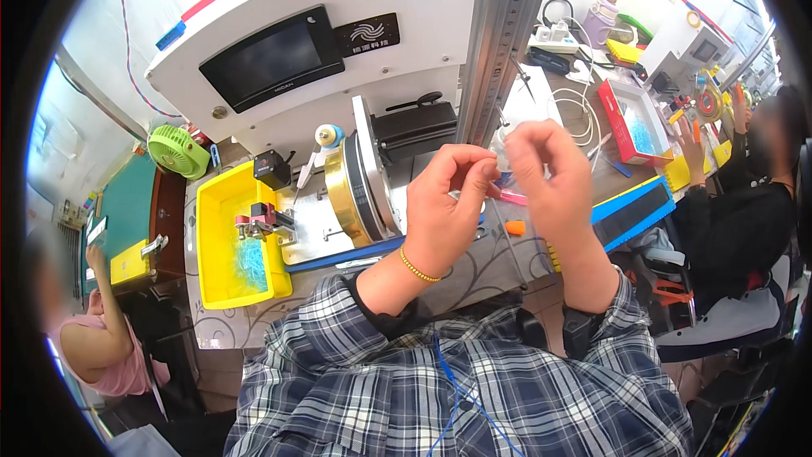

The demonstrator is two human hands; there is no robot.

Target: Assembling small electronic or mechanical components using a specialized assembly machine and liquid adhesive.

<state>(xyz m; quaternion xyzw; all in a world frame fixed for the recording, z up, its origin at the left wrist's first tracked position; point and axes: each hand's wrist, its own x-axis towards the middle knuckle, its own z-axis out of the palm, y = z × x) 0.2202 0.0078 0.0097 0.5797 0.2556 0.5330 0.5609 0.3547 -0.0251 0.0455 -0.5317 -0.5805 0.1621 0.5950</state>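
Observation:
My left hand [448,207], with a yellow beaded bracelet [414,266] at the wrist, is raised in front of the machine, thumb and forefinger pinched together. Close by on the right, my right hand [550,186] is also closed, its fingertips bent toward the left hand. Anything between the fingertips is too small to make out. Left of my hands stands a machine with a gold and black drum [353,190] and a small red clamp part [262,222]. Behind my hands rises a metal upright [499,42]. An orange piece [514,227] lies below the right hand.
A yellow bin [222,245] with blue strands [251,264] sits at the left, near a green fan [176,151]. At the right are a red-rimmed box [607,110], a blue-edged tray [634,213] and white cables [584,110]. One person works at each side.

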